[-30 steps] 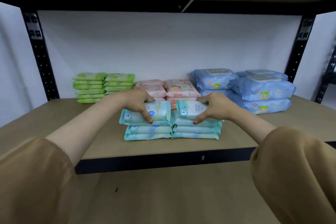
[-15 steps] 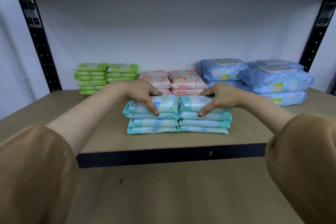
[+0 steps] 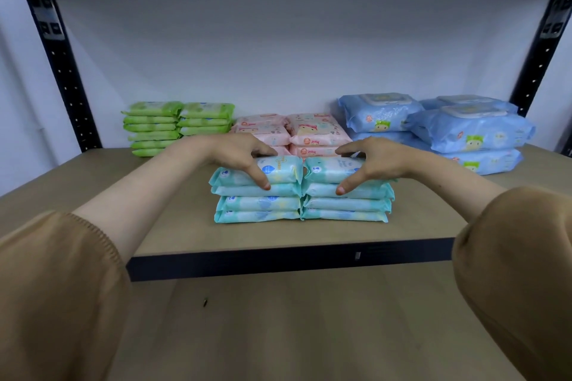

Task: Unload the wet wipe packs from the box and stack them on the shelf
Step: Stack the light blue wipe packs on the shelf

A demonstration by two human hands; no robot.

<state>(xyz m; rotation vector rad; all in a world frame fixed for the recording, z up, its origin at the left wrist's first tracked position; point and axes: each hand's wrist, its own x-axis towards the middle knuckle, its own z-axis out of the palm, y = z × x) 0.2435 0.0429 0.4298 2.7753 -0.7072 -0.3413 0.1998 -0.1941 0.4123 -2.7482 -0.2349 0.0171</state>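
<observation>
two stacks of teal wet wipe packs stand side by side and touching on the shelf [image 3: 185,210], near its front edge and about midway along it, each four packs high: the left stack [image 3: 260,206] and the right stack [image 3: 346,206]. the left hand [image 3: 238,155] lies over the top left teal pack [image 3: 284,168], its fingers [image 3: 263,151] hooked over the pack's far edge and its thumb [image 3: 263,179] reaching down the near face, the tip at the seam where this pack meets the one below. so the pack sits between fingers and thumb, gripped from above, with its right half showing bare past the hand. the right hand [image 3: 376,161] mirrors this on the top right teal pack [image 3: 322,168]: fingers [image 3: 346,150] curled over the far edge, thumb [image 3: 345,185] pressed on the near face with its tip at the same seam, and the pack's left half uncovered. the two hands stay apart, with the line where the stacks meet between them. both forearms come in from tan sleeves [image 3: 55,288] at the near corners. farther back on the shelf, along the white wall [image 3: 278,49], sit green wipe packs [image 3: 179,124] at the left, pink wipe packs [image 3: 309,133] in the middle just behind the teal stacks, and larger blue wipe packs [image 3: 464,133] at the right. a lower shelf board [image 3: 278,318] shows beneath.
</observation>
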